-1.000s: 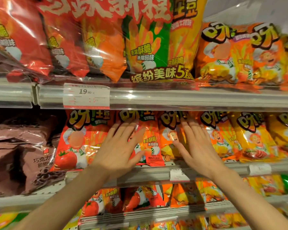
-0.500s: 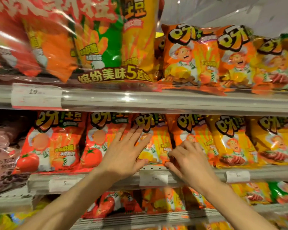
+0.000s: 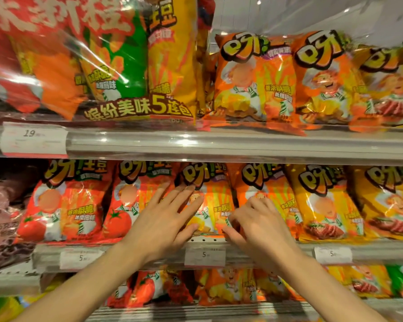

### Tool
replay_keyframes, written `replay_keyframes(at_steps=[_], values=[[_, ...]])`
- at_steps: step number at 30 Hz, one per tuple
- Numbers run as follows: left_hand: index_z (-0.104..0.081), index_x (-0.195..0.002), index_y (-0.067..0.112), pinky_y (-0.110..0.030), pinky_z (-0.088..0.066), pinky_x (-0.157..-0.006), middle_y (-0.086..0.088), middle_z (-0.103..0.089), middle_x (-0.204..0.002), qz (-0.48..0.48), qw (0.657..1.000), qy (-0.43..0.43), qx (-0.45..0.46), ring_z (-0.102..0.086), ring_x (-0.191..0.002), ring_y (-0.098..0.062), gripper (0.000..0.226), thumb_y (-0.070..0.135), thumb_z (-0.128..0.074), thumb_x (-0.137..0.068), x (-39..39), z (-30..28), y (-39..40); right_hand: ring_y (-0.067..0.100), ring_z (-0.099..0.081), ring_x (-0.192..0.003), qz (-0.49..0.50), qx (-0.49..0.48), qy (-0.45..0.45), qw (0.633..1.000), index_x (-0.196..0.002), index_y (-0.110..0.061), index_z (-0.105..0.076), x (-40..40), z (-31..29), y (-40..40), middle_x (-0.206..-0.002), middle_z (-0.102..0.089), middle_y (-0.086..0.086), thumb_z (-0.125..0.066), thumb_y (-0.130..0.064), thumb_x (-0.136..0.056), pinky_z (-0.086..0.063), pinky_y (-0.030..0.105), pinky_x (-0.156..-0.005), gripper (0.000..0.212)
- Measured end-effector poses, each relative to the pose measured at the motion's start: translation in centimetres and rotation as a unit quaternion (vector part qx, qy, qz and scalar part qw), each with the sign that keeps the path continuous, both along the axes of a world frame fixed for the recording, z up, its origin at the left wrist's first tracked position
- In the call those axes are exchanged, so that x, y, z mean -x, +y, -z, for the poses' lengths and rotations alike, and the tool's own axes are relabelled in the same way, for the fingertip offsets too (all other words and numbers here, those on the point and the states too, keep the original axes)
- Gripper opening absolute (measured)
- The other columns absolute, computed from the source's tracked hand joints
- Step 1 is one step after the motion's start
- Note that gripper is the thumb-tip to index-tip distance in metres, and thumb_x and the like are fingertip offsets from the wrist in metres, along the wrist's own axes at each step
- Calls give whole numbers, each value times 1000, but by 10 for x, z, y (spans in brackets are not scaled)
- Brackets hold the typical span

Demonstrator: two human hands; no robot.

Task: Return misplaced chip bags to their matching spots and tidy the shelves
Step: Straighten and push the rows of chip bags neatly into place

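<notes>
Six chip bags stand upright along the front of the middle shelf [image 3: 254, 248] before me: two red tomato bags [image 3: 63, 205] at the left, two orange bags in the middle, and two yellow bags [image 3: 323, 205] at the right. My two hands are both on the orange pair. My left hand [image 3: 165, 219] lies flat with fingers straight and spread, pressing the front of the left orange bag [image 3: 215, 203] and overlapping the edge of the second tomato bag; my thumb rests near that orange bag's bottom corner. My right hand [image 3: 257, 221] has its fingers curled, pinching the seam where that bag meets the right orange bag [image 3: 270, 184], just above the shelf lip. The left orange bag is glossy, with a dark yellow-lettered logo at the top and a cartoon chef below. Three white price tags [image 3: 204, 256] sit on the shelf rail, the middle one directly below my hands. On the upper shelf a clear-wrapped multipack [image 3: 116, 66] sits left of three more chip bags.
</notes>
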State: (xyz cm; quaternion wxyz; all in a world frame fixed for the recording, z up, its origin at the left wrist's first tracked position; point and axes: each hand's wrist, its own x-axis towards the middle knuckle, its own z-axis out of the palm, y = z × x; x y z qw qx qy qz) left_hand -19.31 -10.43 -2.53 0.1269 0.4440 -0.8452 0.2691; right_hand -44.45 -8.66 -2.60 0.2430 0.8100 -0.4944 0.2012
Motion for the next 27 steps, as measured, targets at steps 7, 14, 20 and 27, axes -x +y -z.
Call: replay_keyframes(at_steps=[7,14,20,27], values=[[-18,-160,19,-56,-14,-122,-11,-21,-165,-51,998,21,24,-17,-153,-27,73,63,-22,-101,19,-11,-26,22,1,-156,19,-60,22,998,-161,-19,-15,-18,-2,-20,-169,-12,1,-20,-65,-101,-5,56,-123,75],[-18,-159,20,-57,-9,-122,-8,-22,-165,-70,997,12,20,-14,-154,-25,75,67,-20,-100,18,-8,-31,20,7,-155,22,-74,35,996,-161,-20,-16,-18,5,-25,-169,-12,0,-18,-65,-102,6,55,-122,75],[-38,-153,20,-57,-20,-120,-12,-40,-157,-68,996,60,6,-34,-147,-30,68,60,-28,-100,31,-18,-16,22,-9,-155,23,-65,-28,997,-161,-21,-13,11,-11,-8,-167,-18,3,-20,-65,-101,-2,50,-124,74],[-48,-143,18,-49,-44,-100,-16,-59,-136,-49,990,131,-35,-60,-117,-36,59,54,-33,-99,103,-34,-8,30,-30,-149,84,-46,-4,995,-155,-13,-36,95,-11,9,-157,-39,12,-24,-65,-100,-13,53,-122,76]])
